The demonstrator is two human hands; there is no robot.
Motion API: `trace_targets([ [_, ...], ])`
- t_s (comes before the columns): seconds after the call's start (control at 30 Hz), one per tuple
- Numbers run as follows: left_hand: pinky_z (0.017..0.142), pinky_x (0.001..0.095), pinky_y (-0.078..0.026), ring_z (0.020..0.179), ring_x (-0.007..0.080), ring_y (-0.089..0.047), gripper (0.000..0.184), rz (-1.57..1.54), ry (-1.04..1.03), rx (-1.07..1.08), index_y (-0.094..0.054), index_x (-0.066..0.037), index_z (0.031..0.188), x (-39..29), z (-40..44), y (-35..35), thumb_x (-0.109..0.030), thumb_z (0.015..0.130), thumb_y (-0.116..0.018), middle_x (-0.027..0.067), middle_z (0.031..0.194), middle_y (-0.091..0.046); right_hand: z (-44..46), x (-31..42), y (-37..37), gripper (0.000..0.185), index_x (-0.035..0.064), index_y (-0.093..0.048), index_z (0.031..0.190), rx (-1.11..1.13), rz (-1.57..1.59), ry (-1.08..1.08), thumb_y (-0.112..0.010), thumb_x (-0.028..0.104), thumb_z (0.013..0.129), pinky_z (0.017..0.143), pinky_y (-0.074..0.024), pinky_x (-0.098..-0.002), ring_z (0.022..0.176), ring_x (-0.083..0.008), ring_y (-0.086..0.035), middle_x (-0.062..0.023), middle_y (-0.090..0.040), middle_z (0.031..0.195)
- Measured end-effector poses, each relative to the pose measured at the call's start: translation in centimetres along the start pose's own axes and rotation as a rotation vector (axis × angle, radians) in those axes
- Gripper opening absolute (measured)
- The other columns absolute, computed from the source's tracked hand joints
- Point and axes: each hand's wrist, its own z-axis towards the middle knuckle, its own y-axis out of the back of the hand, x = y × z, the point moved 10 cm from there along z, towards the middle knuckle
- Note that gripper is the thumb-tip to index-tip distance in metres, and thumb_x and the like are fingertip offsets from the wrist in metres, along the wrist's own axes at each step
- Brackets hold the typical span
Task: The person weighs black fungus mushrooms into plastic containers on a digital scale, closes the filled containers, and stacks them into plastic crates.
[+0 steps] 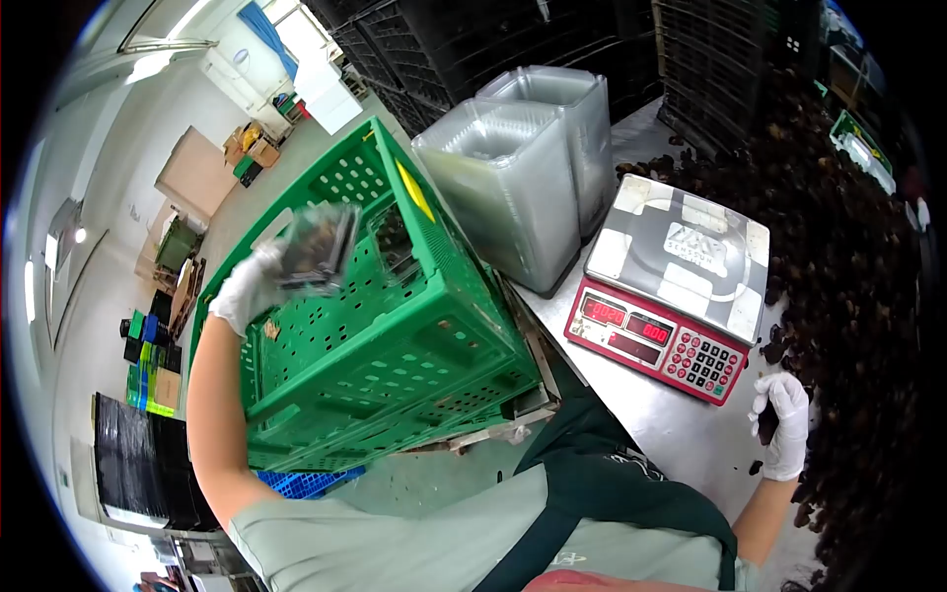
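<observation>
My left hand (252, 286), in a white glove, grips a clear plastic box (318, 249) with dark contents, blurred by motion, over the green crate (395, 340). Another clear box (396, 242) with dark pieces lies inside the crate on its right side. My right hand (782, 419), also gloved, has its fingers curled around a dark piece (767, 422) at the table's right part. Just beyond that hand is a red scale (641, 340) with a silver plate (681, 247) and lit red digits; nothing lies on the plate.
Two tall stacks of clear containers (523, 187) stand between crate and scale. A large heap of dark pieces (848, 296) covers the right side of the metal table (631, 395). Black crates (473, 49) rise behind. Cardboard boxes (261, 150) sit at the far left.
</observation>
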Motion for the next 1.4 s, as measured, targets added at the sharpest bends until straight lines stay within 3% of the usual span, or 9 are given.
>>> trace_targets([
  [0.2,0.108,0.0516,-0.046,0.140,0.0368,-0.046,0.067,1.061,0.508,0.085,-0.037,-0.007,0.157,3.2,0.0,-5.8,-0.035,0.100,-0.060,0.0209,0.153,-0.047,-2.9,-4.4,6.0,0.021,0.0073,-0.065,0.095,-0.217,0.117,-0.060,-0.062,0.027,0.102,0.041,-0.0435,-0.0215,0.055,-0.0103,-0.059,0.0000,-0.059,0.068],
  [0.37,0.107,0.0318,-0.044,0.121,0.0173,-0.059,0.037,0.920,-0.705,-0.143,-0.062,-0.002,0.133,-15.3,4.1,-16.6,-0.022,0.101,-0.061,0.0083,0.124,-0.068,-3.0,-3.9,5.5,0.017,0.0059,-0.064,0.092,-0.320,0.118,-0.131,-0.058,0.019,0.100,0.043,-0.0408,-0.0229,0.055,-0.0105,-0.056,-0.0007,-0.057,0.069],
  [0.5,0.108,0.0309,-0.040,0.119,0.0170,-0.058,0.045,0.950,-0.772,0.162,-0.062,0.000,0.132,-16.9,3.2,-33.0,-0.034,0.104,-0.059,0.0073,0.124,-0.065,-2.9,-2.0,4.0,0.018,0.0061,-0.065,0.090,-0.275,0.073,-0.022,-0.058,0.020,0.098,0.046,-0.0389,-0.0232,0.053,-0.0083,-0.053,-0.0005,-0.058,0.069],
  [0.7,0.052,0.0275,-0.036,0.057,0.0058,-0.044,0.026,1.171,-0.599,0.216,-0.054,-0.003,0.064,-12.8,13.0,-37.0,-0.015,0.086,-0.060,-0.0035,0.056,-0.046,-6.9,-7.9,6.0,0.021,0.0049,-0.070,0.099,-0.268,0.180,-0.157,-0.063,0.025,0.099,0.045,-0.0408,-0.0194,0.060,-0.0028,-0.056,0.0003,-0.064,0.075],
  [0.93,0.062,0.0259,-0.045,0.069,0.0093,-0.054,0.009,1.137,-0.434,0.036,-0.060,0.000,0.090,-17.7,15.8,-31.9,-0.007,0.090,-0.066,0.0016,0.076,-0.057,-13.5,-7.9,14.6,0.014,0.0018,-0.071,0.103,-0.741,-0.225,-0.006,-0.066,0.012,0.095,0.075,-0.0515,-0.0247,0.080,-0.0094,-0.062,-0.0016,-0.067,0.090],
  [1.1,0.076,0.0241,-0.046,0.091,0.0089,-0.055,0.018,0.984,-0.632,0.300,-0.061,0.001,0.108,-19.7,8.2,-41.5,-0.005,0.092,-0.061,0.0045,0.100,-0.061,-18.5,-2.9,21.6,0.062,0.0159,-0.057,0.138,-1.222,-1.026,-0.003,-0.079,0.028,0.081,0.100,-0.0501,-0.0374,0.123,-0.0246,-0.053,-0.0086,-0.058,0.131],
  [1.23,0.088,0.0227,-0.046,0.108,0.0086,-0.056,0.031,0.853,-0.615,0.635,-0.061,0.002,0.123,-11.3,4.5,-50.3,-0.003,0.093,-0.057,0.0067,0.119,-0.063,-14.7,-2.1,23.2,0.091,0.0298,-0.040,0.155,-1.066,-1.373,-0.002,-0.084,0.042,0.076,0.113,-0.0404,-0.0518,0.144,-0.0343,-0.037,-0.0129,-0.040,0.155],
  [1.3,0.067,0.0303,-0.051,0.071,0.0138,-0.059,0.016,0.841,-0.818,0.551,-0.064,0.005,0.103,-6.9,1.3,-55.6,-0.006,0.092,-0.064,0.0022,0.076,-0.061,-12.1,-1.4,23.9,0.095,0.0371,-0.038,0.155,-0.985,-1.328,0.022,-0.086,0.047,0.073,0.115,-0.0361,-0.0610,0.150,-0.0382,-0.029,-0.0141,-0.030,0.163],
  [1.4,0.074,0.0317,-0.052,0.077,0.0157,-0.061,0.027,1.085,-0.557,0.704,-0.063,0.002,0.119,1.0,2.1,-60.3,-0.008,0.095,-0.063,0.0017,0.080,-0.064,-8.3,-0.2,23.8,0.099,0.0391,-0.032,0.158,-0.838,-1.363,-0.173,-0.085,0.049,0.075,0.117,-0.0347,-0.0608,0.152,-0.0400,-0.024,-0.0129,-0.019,0.168],
])
